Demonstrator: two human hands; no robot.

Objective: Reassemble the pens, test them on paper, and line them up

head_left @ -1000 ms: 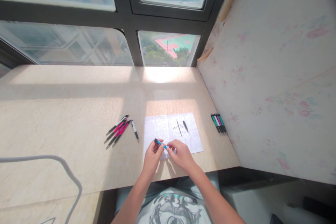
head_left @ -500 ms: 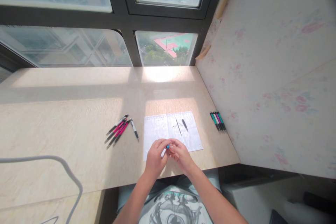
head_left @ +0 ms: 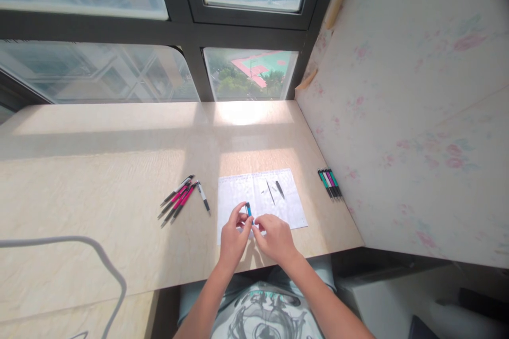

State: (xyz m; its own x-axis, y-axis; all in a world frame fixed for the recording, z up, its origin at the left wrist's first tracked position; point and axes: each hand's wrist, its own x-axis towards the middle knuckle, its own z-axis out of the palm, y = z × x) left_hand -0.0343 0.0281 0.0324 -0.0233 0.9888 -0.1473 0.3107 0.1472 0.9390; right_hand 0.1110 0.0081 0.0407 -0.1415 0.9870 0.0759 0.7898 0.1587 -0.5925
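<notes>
My left hand [head_left: 234, 238] grips a blue pen barrel [head_left: 249, 210] with a black clip end, which points up and away from me above the paper. The fingers of my right hand [head_left: 276, 237] are pinched together at the barrel's near end; whatever they hold there is too small to make out. On the white sheet of paper [head_left: 234, 190] beyond my hands lie a thin dark refill [head_left: 270, 193], a black tapered pen part [head_left: 280, 189] and a couple of tiny pieces [head_left: 263, 191].
Left of the paper lies a white-and-black pen [head_left: 203, 197], beside a bunch of pink and white pens [head_left: 178, 198]. Several pens [head_left: 330, 184] are lined up by the wall at right. A grey cable [head_left: 107, 259] curves over the table's left front.
The blue barrel has turned from end-on to lengthwise, so its side and black clip end now show. My right hand has shifted slightly, its fingers at the near end.
</notes>
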